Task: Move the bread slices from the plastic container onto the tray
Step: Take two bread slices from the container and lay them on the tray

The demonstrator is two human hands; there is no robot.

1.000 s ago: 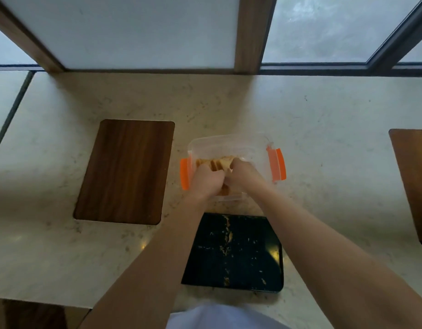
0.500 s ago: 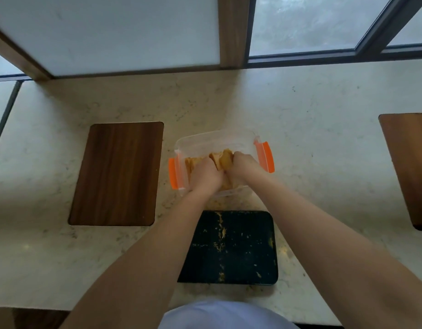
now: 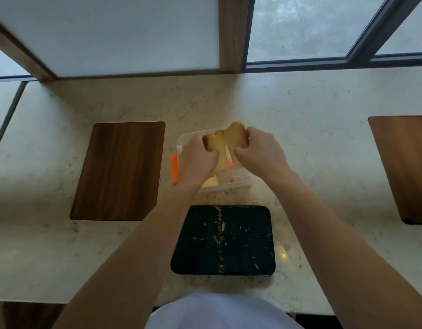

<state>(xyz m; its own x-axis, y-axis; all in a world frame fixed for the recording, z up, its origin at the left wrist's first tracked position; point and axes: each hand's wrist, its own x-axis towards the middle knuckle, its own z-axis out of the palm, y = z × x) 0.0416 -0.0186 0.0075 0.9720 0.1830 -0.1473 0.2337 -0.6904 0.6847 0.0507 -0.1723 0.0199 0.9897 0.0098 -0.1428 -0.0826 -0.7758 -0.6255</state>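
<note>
Head camera, looking down at a pale stone counter (image 3: pixel 300 138). Both hands are raised close together above a clear plastic container (image 3: pixel 225 182) with orange clips. The left hand (image 3: pixel 196 160) and right hand (image 3: pixel 259 153) each clamp one side of a bunch of bread slices (image 3: pixel 226 143), held upright. A black tray (image 3: pixel 223 241), bare but for crumbs, lies just nearer the person. The lift-out step seems underway; next, the bread needs carrying toward the body and lowering onto the tray.
</note>
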